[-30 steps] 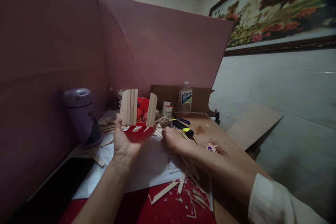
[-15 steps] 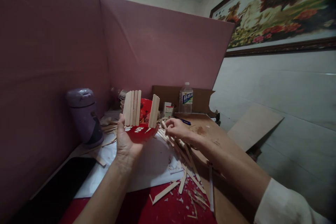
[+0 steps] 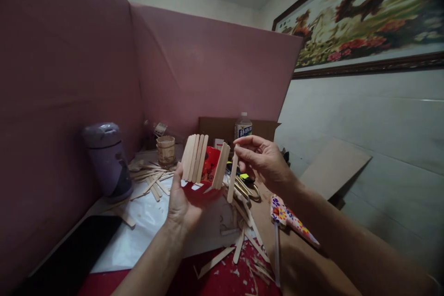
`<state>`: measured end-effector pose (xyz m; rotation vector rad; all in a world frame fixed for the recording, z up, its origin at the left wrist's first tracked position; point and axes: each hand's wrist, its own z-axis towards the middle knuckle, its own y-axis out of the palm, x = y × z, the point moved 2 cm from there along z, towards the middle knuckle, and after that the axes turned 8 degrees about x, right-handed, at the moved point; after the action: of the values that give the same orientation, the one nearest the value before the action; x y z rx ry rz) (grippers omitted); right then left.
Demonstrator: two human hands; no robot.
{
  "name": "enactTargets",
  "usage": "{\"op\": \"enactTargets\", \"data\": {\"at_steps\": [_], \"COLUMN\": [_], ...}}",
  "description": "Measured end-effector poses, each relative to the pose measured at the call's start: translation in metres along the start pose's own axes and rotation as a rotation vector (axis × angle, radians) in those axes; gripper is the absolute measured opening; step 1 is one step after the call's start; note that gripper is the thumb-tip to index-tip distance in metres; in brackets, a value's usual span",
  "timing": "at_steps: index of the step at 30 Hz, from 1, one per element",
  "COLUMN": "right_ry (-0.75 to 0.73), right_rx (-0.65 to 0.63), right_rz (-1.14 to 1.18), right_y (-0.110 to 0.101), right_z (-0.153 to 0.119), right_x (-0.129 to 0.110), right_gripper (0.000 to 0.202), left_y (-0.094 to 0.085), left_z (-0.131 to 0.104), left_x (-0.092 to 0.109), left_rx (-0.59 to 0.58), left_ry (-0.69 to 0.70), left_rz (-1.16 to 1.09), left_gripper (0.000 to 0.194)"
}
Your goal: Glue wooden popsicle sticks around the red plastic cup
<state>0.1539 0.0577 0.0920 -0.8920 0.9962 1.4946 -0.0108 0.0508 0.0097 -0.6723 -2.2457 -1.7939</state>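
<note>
My left hand is wrapped around the lower side of a red cup with a small bicycle picture on it. Upright craft sticks line the cup's left part, and another group covers its right part, leaving a red gap between. To the right of the cup, my right hand pinches a single craft stick near its top end. That stick hangs almost vertical, apart from the cup. Below the hands, loose craft sticks lie scattered with shavings.
A purple tumbler and a dark flat object are at left. Behind stand a small wooden cup and a plastic bottle. A flower-patterned glue gun with a clear glue stick lies at right.
My right hand has come up from the pile with a craft stick, now in plain sight. The cup has shifted right and slightly down in view. The glue gun has become visible.
</note>
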Motion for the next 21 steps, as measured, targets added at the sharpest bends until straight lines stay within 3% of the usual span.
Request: {"op": "enactTargets", "data": {"at_steps": [5, 13, 21], "right_ry": [-0.079, -0.129, -0.189], "right_rx": [0.117, 0.147, 0.237], "right_rz": [-0.009, -0.032, -0.083], "right_y": [0.004, 0.008, 0.014], "right_z": [0.006, 0.017, 0.016], "right_x": [-0.008, 0.013, 0.014], "right_gripper": [0.019, 0.018, 0.017], "left_y": [0.001, 0.001, 0.003], "left_z": [-0.004, -0.003, -0.008], "left_x": [-0.011, -0.014, -0.016], "left_rx": [-0.009, -0.039, 0.020], "left_ry": [-0.054, -0.096, -0.083], "left_rz": [0.008, -0.035, -0.012], "left_gripper": [0.058, 0.053, 0.054]}}
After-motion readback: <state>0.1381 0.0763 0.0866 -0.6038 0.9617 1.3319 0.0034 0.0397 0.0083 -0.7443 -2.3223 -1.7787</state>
